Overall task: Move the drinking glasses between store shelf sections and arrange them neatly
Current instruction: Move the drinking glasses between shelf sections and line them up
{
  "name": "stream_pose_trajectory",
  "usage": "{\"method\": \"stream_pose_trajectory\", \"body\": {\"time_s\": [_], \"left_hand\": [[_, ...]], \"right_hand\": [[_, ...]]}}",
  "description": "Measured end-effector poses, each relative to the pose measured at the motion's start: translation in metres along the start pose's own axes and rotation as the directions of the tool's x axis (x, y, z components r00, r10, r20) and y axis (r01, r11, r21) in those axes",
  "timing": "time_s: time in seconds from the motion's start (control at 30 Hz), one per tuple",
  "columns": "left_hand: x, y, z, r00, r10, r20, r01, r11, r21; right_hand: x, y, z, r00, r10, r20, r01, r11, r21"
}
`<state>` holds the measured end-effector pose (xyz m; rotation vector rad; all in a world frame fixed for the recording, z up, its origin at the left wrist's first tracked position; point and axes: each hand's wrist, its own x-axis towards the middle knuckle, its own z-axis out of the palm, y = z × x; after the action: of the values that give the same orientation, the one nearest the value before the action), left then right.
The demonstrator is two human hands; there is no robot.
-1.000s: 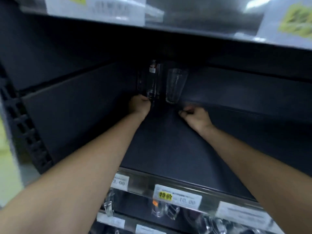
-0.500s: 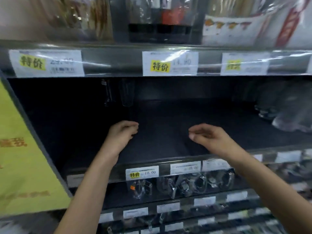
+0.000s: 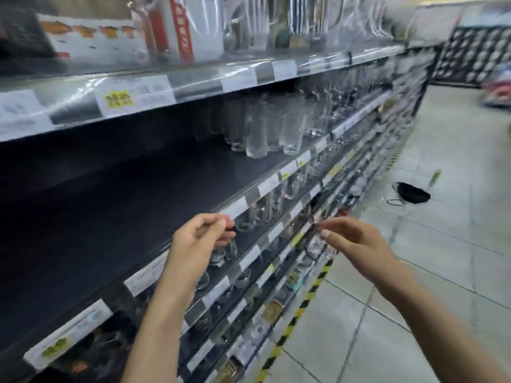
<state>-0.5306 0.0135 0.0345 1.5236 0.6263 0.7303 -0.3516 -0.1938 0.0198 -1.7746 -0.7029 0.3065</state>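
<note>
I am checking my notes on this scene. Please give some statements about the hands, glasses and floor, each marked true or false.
The left hand and the right hand hold nothing. True.
The tall glasses stand on the floor. False: they stand upright on the dark shelf.
A black object lies on the floor. True.
The right hand touches the tall glasses. False: it is apart from them.

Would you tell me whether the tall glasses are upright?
Upright: the tall glasses stand on their bases, clustered on the dark shelf.

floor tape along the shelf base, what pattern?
Yellow-and-black stripes on the floor tape, head view.
</note>
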Motion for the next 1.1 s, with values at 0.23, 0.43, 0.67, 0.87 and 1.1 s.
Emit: {"method": "stream_pose_trajectory", "body": {"time_s": [0.23,0.43,0.67,0.87,1.1], "left_hand": [[0.007,-0.005,0.084,0.981,-0.033,0.190,0.025,0.999,0.042],[0.039,-0.011,0.143,0.978,-0.054,0.203,0.038,0.996,0.083],[0.103,-0.019,0.222,0.993,-0.077,0.092,0.070,0.995,0.068],[0.159,-0.017,0.278,0.995,-0.072,-0.068,0.075,0.996,0.041],[0.205,-0.010,0.306,0.981,-0.049,-0.186,0.061,0.997,0.056]], "right_hand": [[-0.013,0.034,-0.053,0.994,0.028,-0.102,-0.028,1.000,0.007],[0.026,0.065,-0.091,0.992,0.052,-0.112,-0.050,0.999,0.022],[0.126,0.105,-0.145,0.998,0.051,-0.033,-0.051,0.999,0.005],[0.221,0.125,-0.187,0.995,0.041,0.086,-0.039,0.999,-0.019],[0.306,0.130,-0.199,0.979,-0.016,0.205,0.015,1.000,0.008]]}}
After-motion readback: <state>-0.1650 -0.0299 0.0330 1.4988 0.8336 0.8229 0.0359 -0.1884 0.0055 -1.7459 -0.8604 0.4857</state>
